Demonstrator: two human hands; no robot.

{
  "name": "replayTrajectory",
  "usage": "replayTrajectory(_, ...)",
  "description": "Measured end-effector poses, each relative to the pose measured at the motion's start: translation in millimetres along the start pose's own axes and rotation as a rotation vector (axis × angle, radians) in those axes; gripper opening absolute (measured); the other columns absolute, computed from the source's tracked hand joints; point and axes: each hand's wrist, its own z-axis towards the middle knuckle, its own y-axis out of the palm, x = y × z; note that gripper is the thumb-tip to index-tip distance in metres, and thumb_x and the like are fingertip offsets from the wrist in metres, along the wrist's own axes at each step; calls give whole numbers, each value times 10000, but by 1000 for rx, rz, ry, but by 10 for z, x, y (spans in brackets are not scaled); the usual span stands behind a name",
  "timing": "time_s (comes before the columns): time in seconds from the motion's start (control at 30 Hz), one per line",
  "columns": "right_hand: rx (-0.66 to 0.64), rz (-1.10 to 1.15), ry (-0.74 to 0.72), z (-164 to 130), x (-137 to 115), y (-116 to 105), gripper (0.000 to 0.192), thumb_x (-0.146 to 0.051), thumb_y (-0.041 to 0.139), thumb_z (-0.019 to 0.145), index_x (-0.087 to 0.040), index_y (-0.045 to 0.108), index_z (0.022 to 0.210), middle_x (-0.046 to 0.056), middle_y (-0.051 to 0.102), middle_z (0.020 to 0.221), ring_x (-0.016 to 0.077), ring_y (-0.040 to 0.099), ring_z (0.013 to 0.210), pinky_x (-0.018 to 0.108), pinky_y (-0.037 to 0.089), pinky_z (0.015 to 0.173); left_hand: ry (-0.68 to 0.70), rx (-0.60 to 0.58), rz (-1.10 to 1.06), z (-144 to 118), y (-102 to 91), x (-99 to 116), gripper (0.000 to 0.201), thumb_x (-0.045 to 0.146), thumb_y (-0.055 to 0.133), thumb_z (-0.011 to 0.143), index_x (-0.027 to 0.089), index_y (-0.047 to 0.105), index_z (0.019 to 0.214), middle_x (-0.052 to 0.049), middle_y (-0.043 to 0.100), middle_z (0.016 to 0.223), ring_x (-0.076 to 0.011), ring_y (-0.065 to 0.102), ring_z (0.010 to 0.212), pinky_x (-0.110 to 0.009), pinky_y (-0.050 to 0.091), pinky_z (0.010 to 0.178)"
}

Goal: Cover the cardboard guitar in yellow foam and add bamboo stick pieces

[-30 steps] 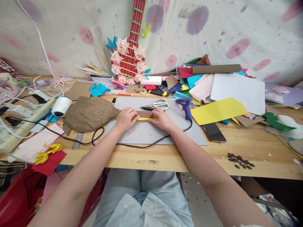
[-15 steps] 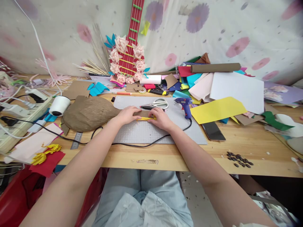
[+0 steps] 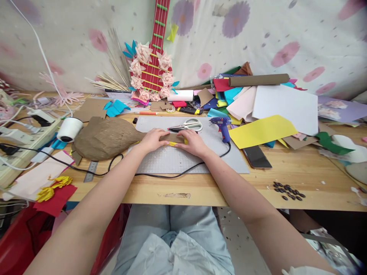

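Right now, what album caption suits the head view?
Left hand and right hand hold a brown neck, yellow strip along its near edge.

Bright, even light leaves faint, soft shadows on the table, while wide-angle stretching distorts the outer edges.

From here I see light blue trousers, a whitish top with faint patterning, a white sleeve edge, bare left hand and right hand.

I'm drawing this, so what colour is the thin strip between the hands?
The thin strip is yellow; it shows in the head view.
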Motion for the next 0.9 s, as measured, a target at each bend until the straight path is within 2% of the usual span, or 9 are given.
replayTrajectory(0.23, 13, -23, 35, 12, 28, 51, 318, -378, 641, 736, -196, 594, 992, 67, 627, 1003, 240, 506, 994, 369, 400, 866, 22, 25, 29, -61, -2, 27, 469, 397, 560, 797, 201, 541, 1224, -68, 566, 1206, -218, 475, 1123, -354, 362, 981)
replayTrajectory(0.4, 16, -34, 44, 34, 39, 77, 278, -350, 642, 738, -200, 597, 967, 63, 627, 987, 245, 506, 980, 372, 403, 852, -29, 31, 18, -44, 12, 44, 489, 392, 607, 766, 194, 552, 1209, -64, 575, 1198, -218, 481, 1119, -344, 361, 984)
replayTrajectory(0.9, 28, 6, -26, 62, 71, 99, 240, -306, 648, 734, -191, 582, 934, 67, 617, 913, 242, 496, 937, 369, 392, 827, -3, 48, 22, -44, 39, 1, 517, 408, 629, 745, 191, 550, 1208, -64, 578, 1182, -222, 485, 1106, -351, 361, 976)
